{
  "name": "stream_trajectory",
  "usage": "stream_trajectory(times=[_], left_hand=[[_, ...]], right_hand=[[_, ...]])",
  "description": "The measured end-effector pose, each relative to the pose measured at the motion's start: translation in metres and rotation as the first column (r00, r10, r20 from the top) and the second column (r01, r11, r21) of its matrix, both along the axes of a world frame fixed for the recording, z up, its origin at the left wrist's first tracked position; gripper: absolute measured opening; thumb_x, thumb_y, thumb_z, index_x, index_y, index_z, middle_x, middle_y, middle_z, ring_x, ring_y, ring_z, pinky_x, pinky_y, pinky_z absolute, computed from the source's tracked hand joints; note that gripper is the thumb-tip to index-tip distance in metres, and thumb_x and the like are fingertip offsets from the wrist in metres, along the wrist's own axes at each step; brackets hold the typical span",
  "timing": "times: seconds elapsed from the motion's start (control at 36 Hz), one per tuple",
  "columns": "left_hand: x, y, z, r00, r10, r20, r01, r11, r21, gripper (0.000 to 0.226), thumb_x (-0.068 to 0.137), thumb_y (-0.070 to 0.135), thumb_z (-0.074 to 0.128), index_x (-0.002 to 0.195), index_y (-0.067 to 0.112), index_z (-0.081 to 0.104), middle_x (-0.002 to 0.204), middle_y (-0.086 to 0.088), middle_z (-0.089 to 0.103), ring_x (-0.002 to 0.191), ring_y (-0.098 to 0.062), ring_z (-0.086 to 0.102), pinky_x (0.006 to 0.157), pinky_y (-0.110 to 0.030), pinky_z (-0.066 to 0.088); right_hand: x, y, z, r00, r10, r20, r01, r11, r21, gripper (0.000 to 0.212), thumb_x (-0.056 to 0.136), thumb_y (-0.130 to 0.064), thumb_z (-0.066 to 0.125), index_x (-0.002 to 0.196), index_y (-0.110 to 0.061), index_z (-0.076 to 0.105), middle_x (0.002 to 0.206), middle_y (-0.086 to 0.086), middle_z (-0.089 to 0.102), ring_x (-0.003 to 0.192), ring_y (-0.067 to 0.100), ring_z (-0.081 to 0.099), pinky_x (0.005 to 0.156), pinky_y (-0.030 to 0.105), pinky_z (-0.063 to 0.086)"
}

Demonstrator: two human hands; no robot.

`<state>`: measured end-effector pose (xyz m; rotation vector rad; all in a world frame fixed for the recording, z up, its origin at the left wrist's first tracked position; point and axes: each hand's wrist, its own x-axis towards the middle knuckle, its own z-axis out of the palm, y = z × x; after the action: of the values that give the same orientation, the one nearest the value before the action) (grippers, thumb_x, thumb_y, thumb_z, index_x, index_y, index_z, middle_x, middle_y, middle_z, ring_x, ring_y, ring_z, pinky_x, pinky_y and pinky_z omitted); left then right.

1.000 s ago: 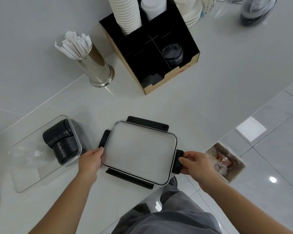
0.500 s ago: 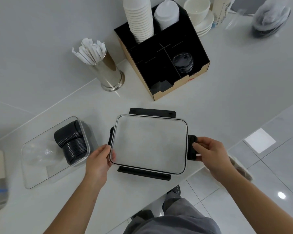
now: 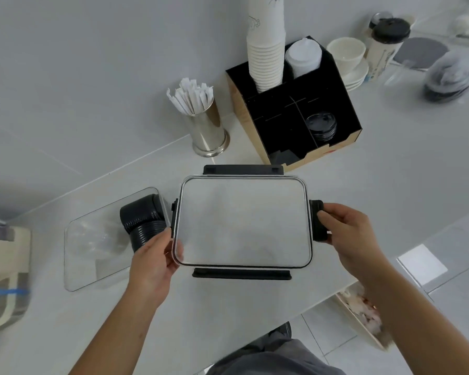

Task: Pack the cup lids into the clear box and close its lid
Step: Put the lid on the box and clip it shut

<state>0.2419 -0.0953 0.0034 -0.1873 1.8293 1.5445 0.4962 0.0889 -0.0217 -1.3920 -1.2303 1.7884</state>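
I hold the box lid point(image 3: 243, 221), a clear rectangular panel with black latches on all four sides, level above the counter. My left hand point(image 3: 155, 254) grips its left edge. My right hand point(image 3: 345, 231) pinches the black latch on its right side. To the left stands the clear box point(image 3: 92, 253) on the counter, open on top. A stack of black cup lids point(image 3: 142, 220) lies on its side in the box's right end, close to the held lid's left edge.
A black cardboard organizer point(image 3: 298, 117) behind holds paper cups, white lids and more black lids point(image 3: 321, 125). A steel cup of wrapped straws point(image 3: 203, 120) stands left of it. A beige appliance point(image 3: 3, 274) sits at the far left. The counter's front edge point(image 3: 336, 288) runs under my right forearm.
The lid has turned from a tilt to square with the view and shifted slightly toward the box. Both hands keep their grip. The camera has tilted up.
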Motion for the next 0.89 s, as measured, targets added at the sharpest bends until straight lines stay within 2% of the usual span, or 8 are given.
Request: stream_trajectory(times=[0.08, 0.17, 0.25, 0.42, 0.67, 0.72, 0.81, 0.89], left_hand=[[-0.009, -0.009, 0.008, 1.0, 0.021, 0.003, -0.021, 1.0, 0.009, 0.023, 0.096, 0.023, 0.059, 0.079, 0.01, 0.065, 0.057, -0.001, 0.057, 0.05, -0.012, 0.05, 0.061, -0.025, 0.044], [-0.021, -0.019, 0.014, 0.999, 0.039, 0.008, -0.039, 0.999, 0.023, 0.024, 0.097, 0.029, 0.058, 0.089, 0.01, 0.07, 0.054, 0.002, 0.056, 0.046, -0.008, 0.052, 0.06, -0.025, 0.044], [-0.034, -0.032, 0.02, 0.999, 0.048, -0.016, -0.047, 0.998, 0.032, 0.03, 0.099, 0.033, 0.053, 0.102, 0.01, 0.073, 0.058, 0.001, 0.055, 0.052, -0.012, 0.049, 0.063, -0.027, 0.045], [-0.061, -0.06, 0.032, 0.994, 0.073, -0.083, -0.07, 0.997, 0.043, 0.034, 0.098, 0.039, 0.052, 0.102, 0.013, 0.074, 0.064, -0.001, 0.059, 0.06, -0.016, 0.052, 0.069, -0.032, 0.048], [-0.105, -0.101, 0.047, 0.944, -0.109, -0.311, 0.089, 0.993, -0.078, 0.03, 0.094, 0.037, 0.059, 0.092, 0.012, 0.076, 0.075, -0.009, 0.061, 0.068, -0.023, 0.047, 0.065, -0.032, 0.044], [-0.119, -0.112, 0.048, 0.935, -0.144, -0.325, 0.121, 0.989, -0.09, 0.033, 0.091, 0.038, 0.064, 0.089, 0.007, 0.076, 0.072, -0.011, 0.054, 0.067, -0.024, 0.04, 0.062, -0.033, 0.038], [-0.137, -0.127, 0.048, 0.923, -0.206, -0.326, 0.174, 0.977, -0.125, 0.03, 0.084, 0.045, 0.069, 0.085, 0.017, 0.077, 0.072, -0.01, 0.045, 0.069, -0.026, 0.032, 0.063, -0.034, 0.031], [-0.152, -0.139, 0.046, 0.912, -0.231, -0.339, 0.196, 0.971, -0.135, 0.036, 0.085, 0.041, 0.069, 0.089, 0.006, 0.073, 0.072, -0.009, 0.043, 0.069, -0.027, 0.03, 0.062, -0.034, 0.028]], right_hand=[[-0.016, -0.005, 0.015, 1.0, 0.016, -0.019, -0.015, 1.0, 0.023, 0.027, 0.094, 0.001, 0.052, 0.092, -0.012, 0.075, 0.081, 0.009, 0.075, 0.071, 0.018, 0.069, 0.063, 0.032, 0.058], [-0.033, -0.009, 0.031, 0.998, 0.049, -0.03, -0.048, 0.998, 0.048, 0.027, 0.094, 0.001, 0.051, 0.094, -0.011, 0.075, 0.084, 0.011, 0.076, 0.074, 0.02, 0.069, 0.065, 0.035, 0.058], [-0.053, -0.016, 0.045, 0.996, 0.081, -0.022, -0.079, 0.994, 0.075, 0.027, 0.095, 0.001, 0.051, 0.096, -0.011, 0.075, 0.084, 0.009, 0.077, 0.076, 0.021, 0.07, 0.068, 0.038, 0.059], [-0.093, -0.03, 0.067, 0.986, 0.168, 0.002, -0.167, 0.978, 0.129, 0.027, 0.094, 0.0, 0.051, 0.096, -0.009, 0.076, 0.091, 0.017, 0.075, 0.083, 0.029, 0.068, 0.076, 0.049, 0.061], [-0.141, -0.043, 0.086, 0.969, 0.231, 0.085, -0.244, 0.948, 0.204, 0.024, 0.094, -0.004, 0.053, 0.097, -0.012, 0.075, 0.085, 0.008, 0.078, 0.078, 0.024, 0.072, 0.076, 0.045, 0.06], [-0.152, -0.047, 0.091, 0.969, 0.235, 0.082, -0.248, 0.944, 0.219, 0.024, 0.094, -0.003, 0.053, 0.096, -0.012, 0.075, 0.082, 0.006, 0.078, 0.076, 0.023, 0.071, 0.074, 0.044, 0.059], [-0.166, -0.054, 0.097, 0.968, 0.239, 0.077, -0.25, 0.94, 0.233, 0.023, 0.094, -0.001, 0.053, 0.094, -0.01, 0.075, 0.077, 0.006, 0.077, 0.071, 0.021, 0.069, 0.074, 0.043, 0.059], [-0.178, -0.062, 0.101, 0.965, 0.25, 0.076, -0.261, 0.937, 0.231, 0.02, 0.094, -0.001, 0.054, 0.093, -0.007, 0.074, 0.075, 0.007, 0.075, 0.07, 0.022, 0.068, 0.075, 0.046, 0.059]])
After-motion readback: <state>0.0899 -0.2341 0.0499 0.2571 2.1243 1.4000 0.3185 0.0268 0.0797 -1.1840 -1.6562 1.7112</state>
